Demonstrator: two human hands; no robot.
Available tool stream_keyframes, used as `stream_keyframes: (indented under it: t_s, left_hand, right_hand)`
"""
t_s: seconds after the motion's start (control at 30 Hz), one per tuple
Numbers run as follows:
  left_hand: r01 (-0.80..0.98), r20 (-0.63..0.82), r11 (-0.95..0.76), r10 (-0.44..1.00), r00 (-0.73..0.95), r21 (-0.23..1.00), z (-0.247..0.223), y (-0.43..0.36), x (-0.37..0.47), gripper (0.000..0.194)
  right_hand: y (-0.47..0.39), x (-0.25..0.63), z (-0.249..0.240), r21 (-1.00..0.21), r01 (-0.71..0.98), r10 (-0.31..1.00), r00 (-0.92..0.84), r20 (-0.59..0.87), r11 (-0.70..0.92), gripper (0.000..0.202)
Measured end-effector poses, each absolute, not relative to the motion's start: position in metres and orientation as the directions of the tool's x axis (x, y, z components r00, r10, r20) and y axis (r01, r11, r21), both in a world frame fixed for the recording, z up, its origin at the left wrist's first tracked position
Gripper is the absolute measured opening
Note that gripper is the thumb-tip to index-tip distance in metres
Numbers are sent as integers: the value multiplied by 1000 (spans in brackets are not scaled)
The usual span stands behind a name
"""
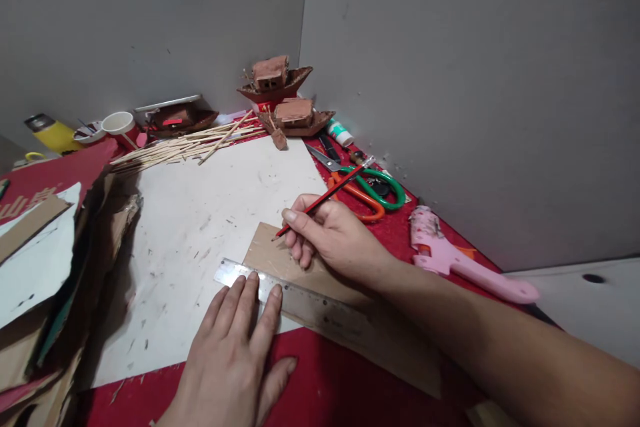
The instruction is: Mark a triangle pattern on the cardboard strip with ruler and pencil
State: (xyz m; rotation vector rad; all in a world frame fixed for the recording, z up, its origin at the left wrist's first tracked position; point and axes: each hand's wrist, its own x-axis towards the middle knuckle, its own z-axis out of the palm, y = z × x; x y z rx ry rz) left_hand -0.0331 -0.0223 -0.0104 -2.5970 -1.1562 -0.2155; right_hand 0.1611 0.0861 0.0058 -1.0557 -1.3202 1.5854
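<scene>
My right hand [333, 237] is closed around a red-and-black pencil [325, 197], its sharpened tip low over a piece of brown cardboard [270, 247]. A clear ruler [310, 307] lies slantwise across the cardboard. On the ruler's left part rest the fingertips of my left hand [235, 347], its fingers stretched out flat and the thumb apart. Under part of the cardboard is a large white sheet [185, 213] marked with dark flecks. Part of the cardboard is hidden by my right hand and forearm.
Scissors with green and orange handles [370, 190] and a pink glue gun [465, 263] lie to the right. Behind are thin wooden sticks [195, 145] and small brown model boats [297, 117]. Stacked cardboard [95, 267] stands at left, near a paper cup [120, 125]. Grey walls [450, 80] enclose the back.
</scene>
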Motion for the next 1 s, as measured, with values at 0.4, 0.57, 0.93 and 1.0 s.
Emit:
stream_keyframes:
  t_s: [0.4, 0.57, 0.93, 1.0]
  left_hand:
    - [724, 254, -652, 679, 689, -223, -10, -20, -33, 66]
    - [722, 252, -655, 676, 692, -226, -10, -20, -33, 67]
    - [719, 259, -653, 671, 694, -236, -13, -20, -37, 67]
    - [721, 261, -651, 672, 693, -238, -13, -19, -37, 67]
  right_hand:
    - [86, 167, 9, -988, 22, 939, -308, -151, -151, 25]
    - [88, 169, 11, -991, 70, 944, -302, -132, -116, 25]
    - [92, 177, 12, -965, 255, 963, -271, -14, 58, 24]
    - [93, 177, 12, -958, 276, 963, -271, 3, 81, 24]
